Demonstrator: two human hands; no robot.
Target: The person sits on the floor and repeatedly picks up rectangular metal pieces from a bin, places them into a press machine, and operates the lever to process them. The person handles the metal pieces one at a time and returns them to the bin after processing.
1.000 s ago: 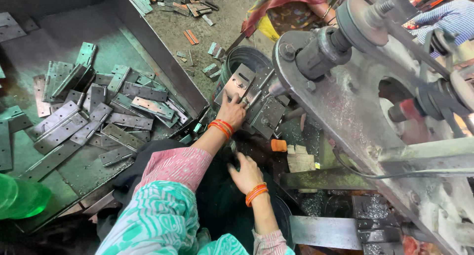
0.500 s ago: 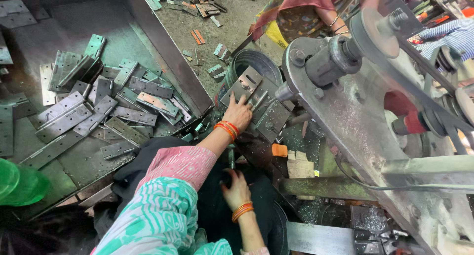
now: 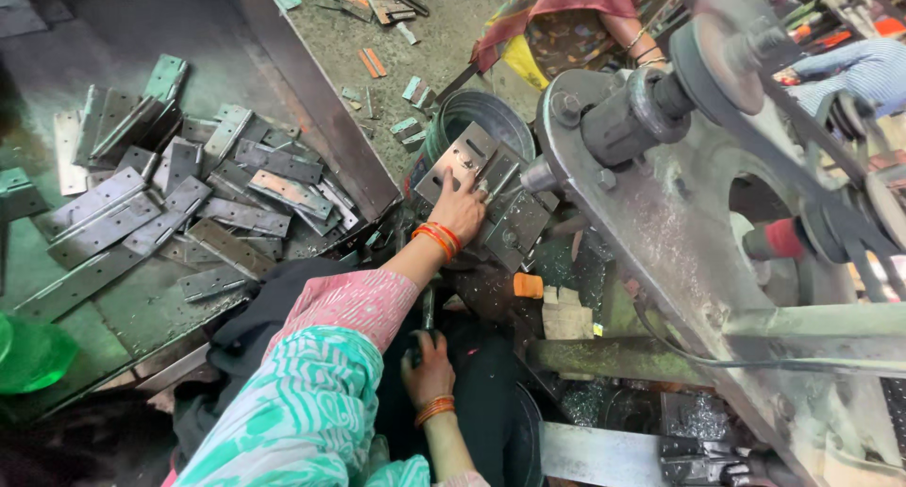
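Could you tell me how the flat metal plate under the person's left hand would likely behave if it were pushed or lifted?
The metal plate looks thin, flat and rigid, so it probably stays stiff, slides rather than rolls, and feels heavy for its size. The left hand presses it; its bare edges may be sharp.

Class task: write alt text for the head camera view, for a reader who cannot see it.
The left hand presses a flat grey punched metal plate at a large grey press machine. The right hand grips a dark lever below; similar plates fill a metal tray.

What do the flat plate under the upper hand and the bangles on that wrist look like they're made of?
The plate looks like bare sheet metal: dull grey, punched holes. The bangles are glossy orange, perhaps plastic or glass; I cannot tell which. The left hand rests on the plate.
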